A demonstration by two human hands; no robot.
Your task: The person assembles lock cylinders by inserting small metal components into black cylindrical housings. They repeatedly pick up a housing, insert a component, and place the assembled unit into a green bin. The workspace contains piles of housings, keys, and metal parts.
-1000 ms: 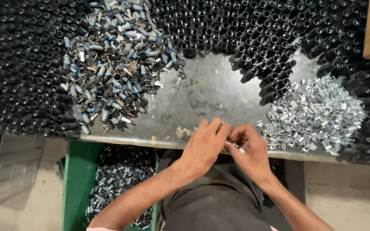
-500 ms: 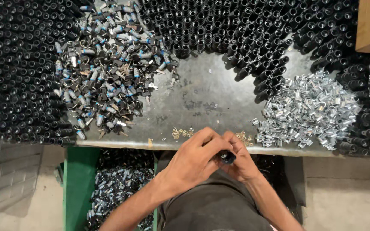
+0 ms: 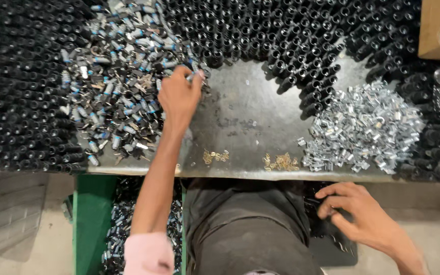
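Lock cylinders [image 3: 120,97] (under left hand [image 3: 179,94])

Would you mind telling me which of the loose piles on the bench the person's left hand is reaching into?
The left hand is on the mixed pile of silver-and-black cylinders at the left, not the shiny clip pile at the right or the small brass bits near the front edge.

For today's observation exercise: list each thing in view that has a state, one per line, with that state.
Left hand: reaching into the pile, fingers curled.
Right hand: below the table edge, fingers spread.
Mixed silver-and-black metal parts: heaped loosely.
Shiny silver clips: heaped loosely.
Black cylinders: packed in rows.
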